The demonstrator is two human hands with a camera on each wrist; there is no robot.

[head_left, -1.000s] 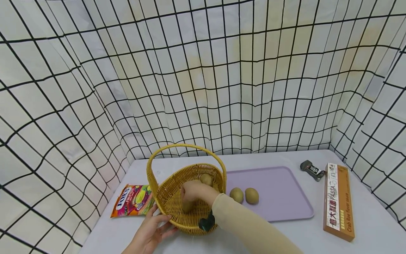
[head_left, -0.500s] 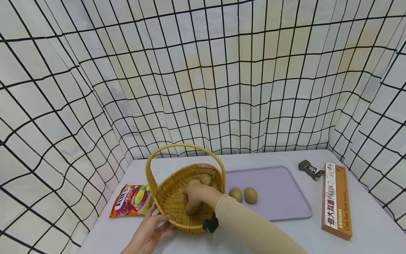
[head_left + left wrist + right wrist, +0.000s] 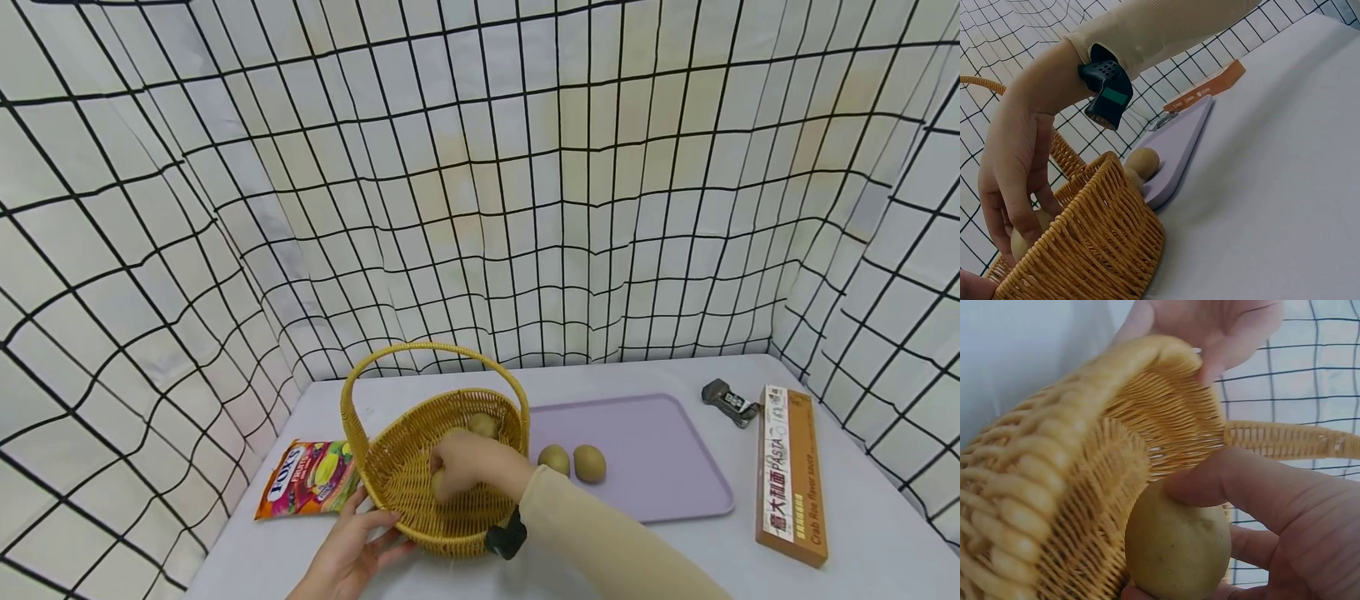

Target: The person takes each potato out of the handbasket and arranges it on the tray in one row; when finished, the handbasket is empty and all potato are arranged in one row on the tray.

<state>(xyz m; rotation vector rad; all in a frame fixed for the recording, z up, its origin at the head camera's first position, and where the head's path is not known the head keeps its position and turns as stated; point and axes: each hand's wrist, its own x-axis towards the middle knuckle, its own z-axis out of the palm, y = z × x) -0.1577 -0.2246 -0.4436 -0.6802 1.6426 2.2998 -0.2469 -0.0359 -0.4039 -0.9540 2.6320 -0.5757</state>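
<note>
The right hand's (image 3: 468, 462) grip is wrapped around a kiwi (image 3: 1179, 544) (could be a small potato, hard to be sure), thumb on top and fingers on the other side. That one's down inside the wicker basket (image 3: 397, 471), below the rim; can't tell if it's touching the bottom. The left hand's (image 3: 352, 542) grip has the near left side of the same basket, thumb at the rim and fingers against the outside.

Also in the basket: a second kiwi (image 3: 482, 425) toward the back, plus a bit of another one (image 3: 453, 432) mostly hidden behind the right hand. The handle (image 3: 431, 346) arches up over everything. There's a dark gadget (image 3: 507, 533) strapped on the right wrist, just past a beige sleeve (image 3: 607, 533).

Right of the basket there's a light purple tray (image 3: 660, 458) with two more kiwis, one (image 3: 553, 460) just beside the other (image 3: 589, 463), over on its basket side. To the basket's left is a Fox's candy bag (image 3: 311, 479), lying flat. Way over on the right of the tabletop (image 3: 735, 558), a pasta box (image 3: 791, 475) lies lengthwise, with a small black packet (image 3: 729, 402) right by its far end. Behind it all is a white backdrop with a black grid (image 3: 525, 208).
</note>
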